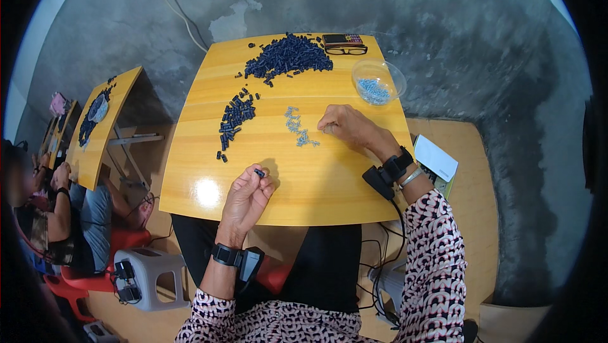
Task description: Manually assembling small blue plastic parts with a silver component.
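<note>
Between the thumb and forefinger of my left hand (248, 192) is a small black plastic piece (259, 173), held above the table's near edge. My right hand (347, 125) is closed, fingertips pinched together just right of a loose scatter of small silvery screws (295, 125); whatever the pinch holds is too small to make out. Left of the screws lies a group of the same black pieces (235, 117). A larger heap of black pieces (288, 57) covers the table's far middle. Beyond my right hand, a clear round bowl (394, 74) contains small bluish-silver screws (373, 90).
Eyeglasses (347, 50) and a calculator-like device (342, 40) rest at the yellow table's (297, 197) far right corner. A white box (436, 158) stands beyond its right edge. To the left, another person (60, 210) sits at a second table (120, 99), near a grey stool (149, 276).
</note>
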Available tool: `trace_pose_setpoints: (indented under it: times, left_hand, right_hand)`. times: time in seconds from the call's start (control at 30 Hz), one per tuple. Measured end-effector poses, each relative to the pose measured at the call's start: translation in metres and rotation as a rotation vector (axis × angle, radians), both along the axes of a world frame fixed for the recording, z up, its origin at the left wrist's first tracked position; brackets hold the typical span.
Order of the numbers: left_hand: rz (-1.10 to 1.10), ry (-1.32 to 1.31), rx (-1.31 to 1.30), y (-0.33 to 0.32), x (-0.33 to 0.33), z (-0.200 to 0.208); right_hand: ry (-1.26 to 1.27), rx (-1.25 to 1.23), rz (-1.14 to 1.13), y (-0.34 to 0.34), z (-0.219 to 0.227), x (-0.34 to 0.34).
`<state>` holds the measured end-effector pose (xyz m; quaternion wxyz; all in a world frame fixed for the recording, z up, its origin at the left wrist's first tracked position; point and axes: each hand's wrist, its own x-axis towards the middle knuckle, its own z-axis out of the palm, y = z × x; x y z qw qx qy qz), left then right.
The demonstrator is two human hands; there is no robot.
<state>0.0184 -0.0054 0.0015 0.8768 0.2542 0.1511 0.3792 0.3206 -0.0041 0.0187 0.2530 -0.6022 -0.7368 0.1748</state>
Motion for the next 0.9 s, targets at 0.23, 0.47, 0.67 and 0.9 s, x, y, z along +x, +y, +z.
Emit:
trace_pose_setpoints:
  times: [0.23, 0.47, 0.67, 0.9]
  left_hand:
    - [-0.014, -0.016, 0.003, 0.001, 0.000, 0.000]
    - [0.007, -0.005, 0.009, 0.002, -0.001, -0.001]
    - [0.000, -0.037, 0.009, 0.003, -0.001, -0.002]
    - [0.003, -0.081, -0.020, 0.002, 0.000, -0.006]
  right_hand:
    - [0.048, 0.004, 0.002, -0.001, 0.002, 0.000]
    - [0.081, 0.020, -0.115, -0.012, 0.015, -0.013]
    - [0.309, 0.108, -0.104, -0.026, 0.022, -0.030]
    - [0.397, 0.210, 0.031, -0.050, 0.047, -0.101]
